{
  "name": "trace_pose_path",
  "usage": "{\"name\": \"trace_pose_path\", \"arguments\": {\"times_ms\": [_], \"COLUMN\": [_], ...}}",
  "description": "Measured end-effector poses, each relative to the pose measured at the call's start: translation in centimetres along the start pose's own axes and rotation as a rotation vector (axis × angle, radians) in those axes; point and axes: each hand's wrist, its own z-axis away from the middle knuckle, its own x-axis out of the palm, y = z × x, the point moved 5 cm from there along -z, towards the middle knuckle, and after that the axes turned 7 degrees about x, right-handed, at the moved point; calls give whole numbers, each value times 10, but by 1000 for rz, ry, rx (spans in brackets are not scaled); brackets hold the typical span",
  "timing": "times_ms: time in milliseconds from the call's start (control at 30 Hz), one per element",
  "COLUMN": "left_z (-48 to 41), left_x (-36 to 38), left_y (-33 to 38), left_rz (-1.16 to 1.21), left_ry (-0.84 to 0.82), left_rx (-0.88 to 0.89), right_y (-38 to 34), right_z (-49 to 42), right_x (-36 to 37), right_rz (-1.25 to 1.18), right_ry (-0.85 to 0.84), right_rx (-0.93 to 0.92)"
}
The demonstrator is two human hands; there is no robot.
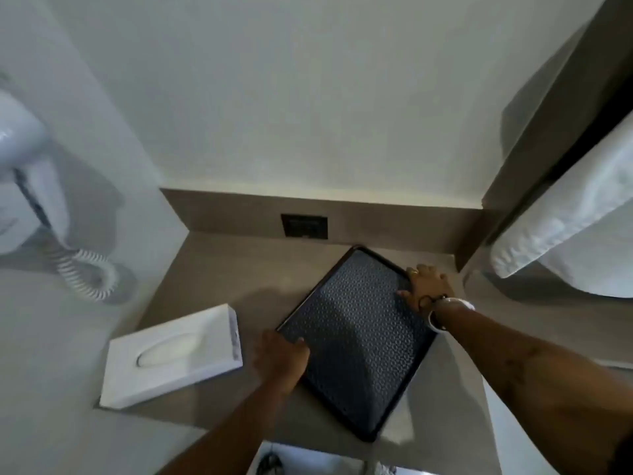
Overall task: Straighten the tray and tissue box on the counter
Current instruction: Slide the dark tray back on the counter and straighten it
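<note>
A dark rectangular tray (356,341) with a patterned mat lies skewed on the brown counter (219,269), one corner toward the back wall and one over the front edge. My left hand (279,361) grips its left corner, thumb on the rim. My right hand (426,286), with a white band at the wrist, holds its right corner. A white tissue box (171,354) lies at an angle on the counter's left end, just left of my left hand and apart from the tray.
A dark wall socket (304,226) sits in the backsplash behind the tray. A white wall hair dryer (24,186) with a coiled cord (89,272) hangs at left. White towels (575,214) rest on a shelf at right.
</note>
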Motion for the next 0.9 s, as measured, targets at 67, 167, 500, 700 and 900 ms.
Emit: {"name": "trace_pose_path", "arguments": {"times_ms": [67,167,500,700,900], "left_z": [2,7,-12,-58,-88], "left_x": [16,42,43,-2,-14], "left_y": [-15,-30,-16,1,1], "left_rz": [152,329,473,275,147], "left_ry": [-28,-112,-9,6,-72], "left_rx": [-187,-322,-205,28,172], "right_y": [10,20,42,51,28], "right_z": [-5,-8,-3,52,109], "right_x": [11,22,31,56,82], "right_rz": [-24,-42,-347,-675,-840], "right_ry": [-36,-53,11,-18,8], "right_rx": [45,82,216,388,561]}}
